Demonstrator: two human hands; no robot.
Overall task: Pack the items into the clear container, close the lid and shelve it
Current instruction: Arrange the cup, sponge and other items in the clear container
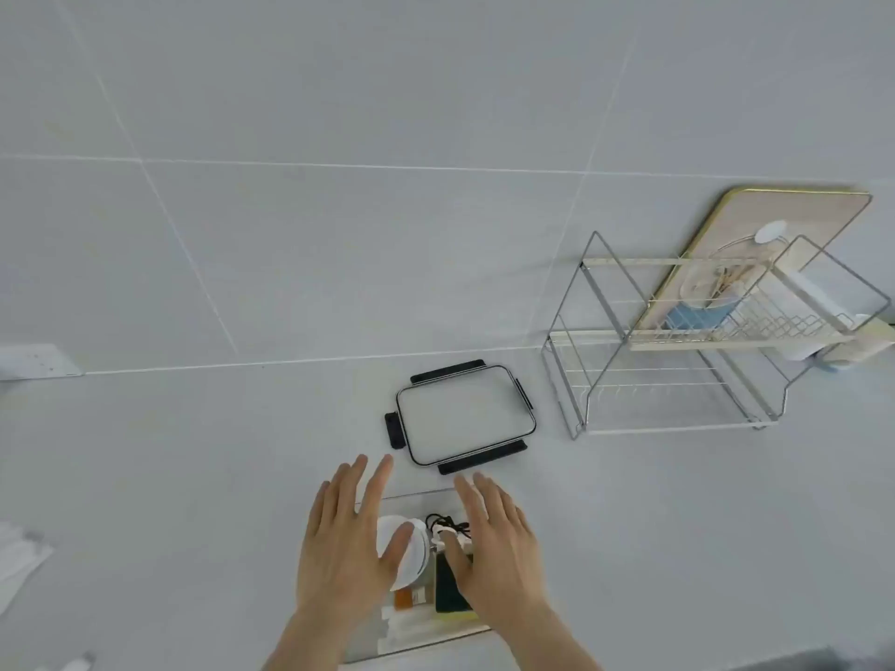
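The clear container (416, 498) sits on the white counter right in front of me, without its lid. Inside lie a white round item (414, 559), a black cable with a white plug (448, 525), a dark green sponge (448, 590) and a small orange packet (404, 598). My left hand (346, 549) and my right hand (494, 540) hover flat over the container, fingers spread, holding nothing. The clear lid (465, 421) with black clips lies flat on the counter just beyond the container.
A two-tier wire rack (678, 380) stands at the right against the tiled wall, its top tier holding a cutting board (784, 220) and a blue and white cup (702, 307). A white cloth (19, 559) lies at the left edge. A wall socket (34, 360) is at far left.
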